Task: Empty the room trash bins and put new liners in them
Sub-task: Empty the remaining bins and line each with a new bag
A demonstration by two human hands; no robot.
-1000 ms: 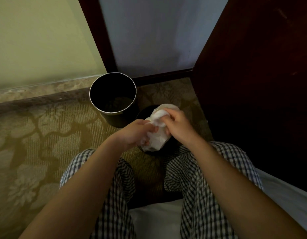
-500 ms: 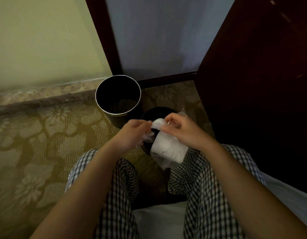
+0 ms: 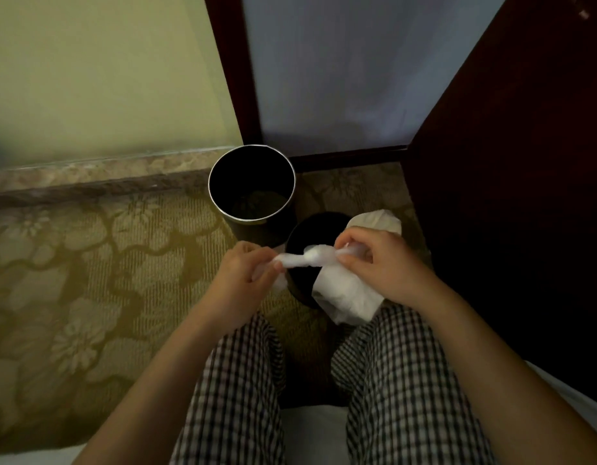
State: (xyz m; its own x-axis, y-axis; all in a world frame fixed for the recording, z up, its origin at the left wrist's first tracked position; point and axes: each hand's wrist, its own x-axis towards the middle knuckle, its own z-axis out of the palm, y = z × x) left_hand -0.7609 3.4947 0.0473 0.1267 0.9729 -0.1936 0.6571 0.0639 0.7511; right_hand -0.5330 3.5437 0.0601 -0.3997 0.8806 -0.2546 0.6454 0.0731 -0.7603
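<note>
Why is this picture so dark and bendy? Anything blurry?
Head view: dim light, the dark wooden panel nearly black; wide-angle lens bows the marble skirting; the thin white plastic liner pinched between left hand and right hand looks smeared; the round black silver-rimmed bin is sharp.

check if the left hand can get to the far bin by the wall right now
Probably yes: the far bin stands open just beyond the left hand, nothing between them. But that hand pinches the white liner with the right hand, so it must let go first.
</note>
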